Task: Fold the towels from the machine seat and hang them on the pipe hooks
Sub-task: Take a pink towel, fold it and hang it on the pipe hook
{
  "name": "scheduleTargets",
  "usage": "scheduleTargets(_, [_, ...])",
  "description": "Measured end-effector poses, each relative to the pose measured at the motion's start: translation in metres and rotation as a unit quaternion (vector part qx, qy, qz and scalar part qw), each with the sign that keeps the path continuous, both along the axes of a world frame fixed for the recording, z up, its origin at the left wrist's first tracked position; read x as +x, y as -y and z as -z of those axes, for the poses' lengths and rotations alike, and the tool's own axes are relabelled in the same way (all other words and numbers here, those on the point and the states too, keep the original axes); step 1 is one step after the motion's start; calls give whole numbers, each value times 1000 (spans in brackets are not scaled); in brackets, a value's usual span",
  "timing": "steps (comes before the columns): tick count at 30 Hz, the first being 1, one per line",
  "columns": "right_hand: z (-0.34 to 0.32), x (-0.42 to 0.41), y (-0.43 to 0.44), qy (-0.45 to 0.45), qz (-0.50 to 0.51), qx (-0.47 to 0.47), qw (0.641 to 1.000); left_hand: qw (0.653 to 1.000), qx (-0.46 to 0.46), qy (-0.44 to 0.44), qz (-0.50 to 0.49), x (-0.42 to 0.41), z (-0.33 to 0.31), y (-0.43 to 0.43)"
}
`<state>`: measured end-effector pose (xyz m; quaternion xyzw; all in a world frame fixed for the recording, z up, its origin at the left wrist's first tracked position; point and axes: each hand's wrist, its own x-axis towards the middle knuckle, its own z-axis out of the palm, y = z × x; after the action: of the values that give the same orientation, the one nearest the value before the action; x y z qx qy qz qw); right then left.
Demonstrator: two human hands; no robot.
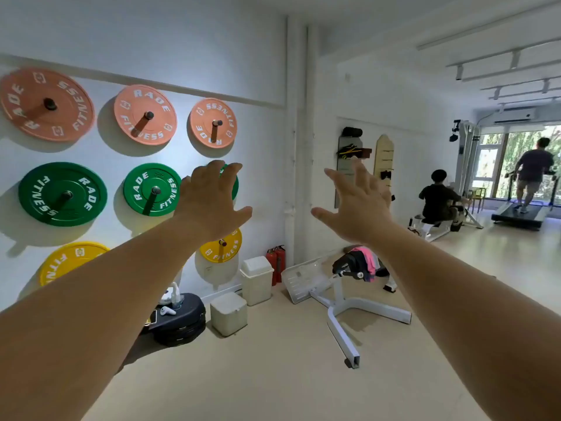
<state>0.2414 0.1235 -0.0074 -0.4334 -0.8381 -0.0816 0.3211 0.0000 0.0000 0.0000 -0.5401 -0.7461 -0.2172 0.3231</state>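
Note:
Both my arms stretch out in front of me at chest height. My left hand [212, 199] is open, fingers spread, holding nothing. My right hand [356, 202] is open too, palm turned inward, empty. Far beyond them, a pile of towels [365, 258], pink and dark ones among them, lies on the black padded seat of a white exercise machine [349, 302] on the floor. Two white vertical pipes [299, 141] run up the wall corner behind the machine; small hooks [294, 153] show along them. The hands are well short of both.
Orange, green and yellow weight plates [63, 194] hang on pegs on the left wall. Below them stand black plates [182, 320], two white bins [256, 279] and red fire extinguishers [276, 261]. At the far right one person sits on a machine [438, 202] and another walks on a treadmill [531, 174].

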Motion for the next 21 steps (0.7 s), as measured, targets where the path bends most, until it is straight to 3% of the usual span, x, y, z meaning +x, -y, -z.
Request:
scheduleTargets(10, [76, 14, -86, 60, 14, -58, 996, 993, -111, 29, -1, 9, 68, -98])
scheduleTargets(21, [139, -91, -248, 119, 39, -130, 984, 978, -193, 65, 40, -109, 145, -266])
